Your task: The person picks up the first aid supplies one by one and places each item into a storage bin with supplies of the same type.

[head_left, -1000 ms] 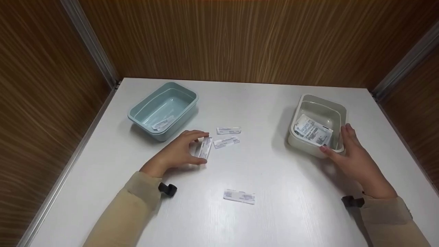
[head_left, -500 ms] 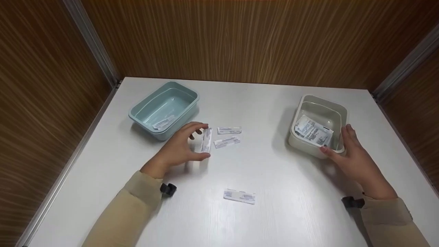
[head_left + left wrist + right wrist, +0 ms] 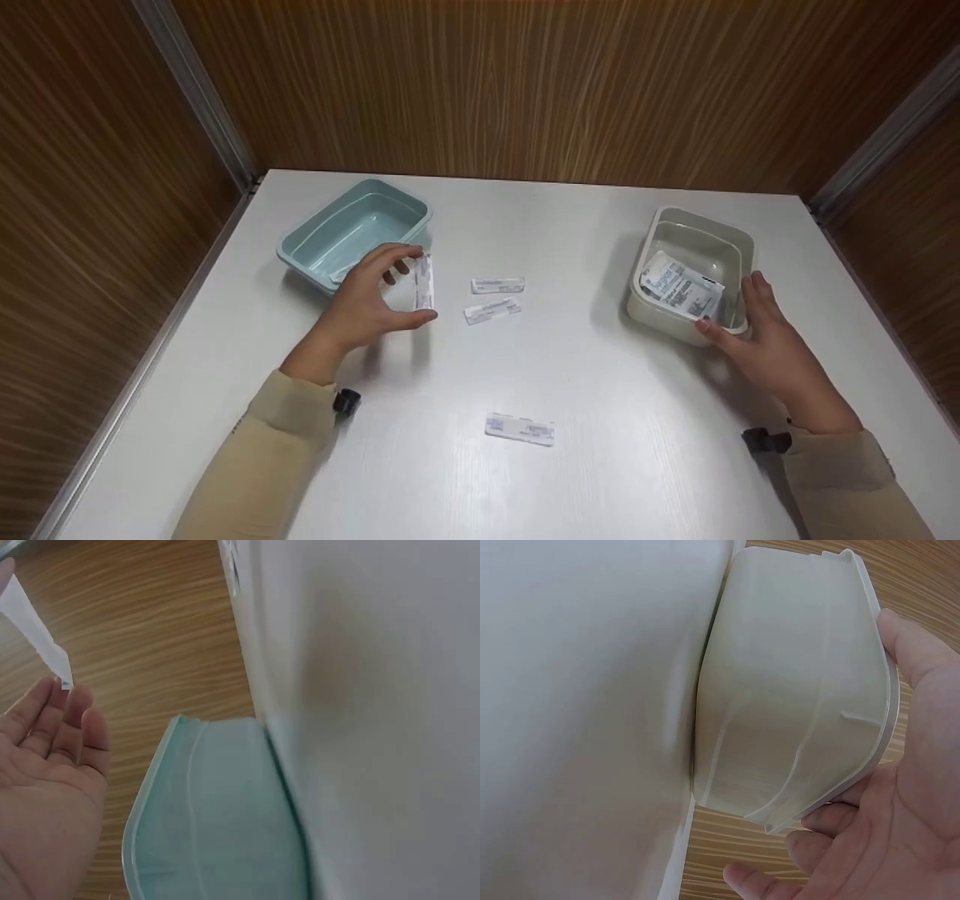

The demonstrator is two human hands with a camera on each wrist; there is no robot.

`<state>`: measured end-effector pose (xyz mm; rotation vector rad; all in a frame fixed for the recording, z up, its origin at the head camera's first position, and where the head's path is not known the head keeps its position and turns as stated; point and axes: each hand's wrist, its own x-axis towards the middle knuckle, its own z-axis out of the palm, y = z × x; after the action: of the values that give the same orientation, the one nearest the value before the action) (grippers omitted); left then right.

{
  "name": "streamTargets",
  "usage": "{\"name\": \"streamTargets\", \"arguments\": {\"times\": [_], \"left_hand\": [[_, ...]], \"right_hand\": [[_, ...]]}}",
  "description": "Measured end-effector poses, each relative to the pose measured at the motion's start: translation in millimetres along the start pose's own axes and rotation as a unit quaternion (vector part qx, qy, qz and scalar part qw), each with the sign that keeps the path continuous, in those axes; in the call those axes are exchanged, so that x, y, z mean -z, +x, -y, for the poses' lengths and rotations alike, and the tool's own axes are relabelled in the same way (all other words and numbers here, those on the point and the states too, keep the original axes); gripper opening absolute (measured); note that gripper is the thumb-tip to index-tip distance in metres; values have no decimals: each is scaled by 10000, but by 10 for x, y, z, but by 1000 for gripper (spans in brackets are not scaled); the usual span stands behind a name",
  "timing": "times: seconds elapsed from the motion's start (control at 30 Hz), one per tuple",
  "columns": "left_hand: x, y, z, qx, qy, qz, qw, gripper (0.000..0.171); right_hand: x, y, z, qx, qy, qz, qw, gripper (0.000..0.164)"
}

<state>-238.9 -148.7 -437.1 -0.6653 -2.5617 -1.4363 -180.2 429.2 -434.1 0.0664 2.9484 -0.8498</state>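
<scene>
My left hand (image 3: 364,304) pinches a narrow wrapped adhesive bandage (image 3: 424,283) by its ends, thumb at the near end and fingertips at the far one. The bandage is raised off the table, beside the light-blue bin (image 3: 352,217). That bin's near side is partly behind the hand; a bit of white wrapper shows inside. My right hand (image 3: 780,360) grips the near right corner of the beige bin (image 3: 671,326), its thumb over the near rim and fingers along the right side. Inside the beige bin lie wider printed white packets (image 3: 681,286).
Two more wrapped bandages, one farther (image 3: 498,286) and one nearer (image 3: 493,310), lie mid-table. Another wrapped bandage (image 3: 520,430) lies closer to the front. Wood-grain panels (image 3: 487,90) wall in the white table (image 3: 600,480) at the back and sides.
My left hand has lifted the wrapped bandage off the table and moved it left and away from me, towards the light-blue bin. The right hand has stayed at the beige bin.
</scene>
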Motion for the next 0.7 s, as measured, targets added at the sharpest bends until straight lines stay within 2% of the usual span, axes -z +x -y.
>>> {"name": "streamTargets", "arguments": {"times": [0.23, 0.53, 0.7], "left_hand": [[264, 48, 43, 214, -61, -506, 9985, 93], [593, 231, 127, 981, 145, -821, 9917, 90], [691, 327, 237, 1550, 215, -1083, 9817, 94]], "right_hand": [[17, 16, -5, 6, -17, 32, 10000, 120], [11, 9, -26, -51, 86, 4, 9999, 121], [-15, -1, -22, -57, 184, -8, 9998, 122]]}}
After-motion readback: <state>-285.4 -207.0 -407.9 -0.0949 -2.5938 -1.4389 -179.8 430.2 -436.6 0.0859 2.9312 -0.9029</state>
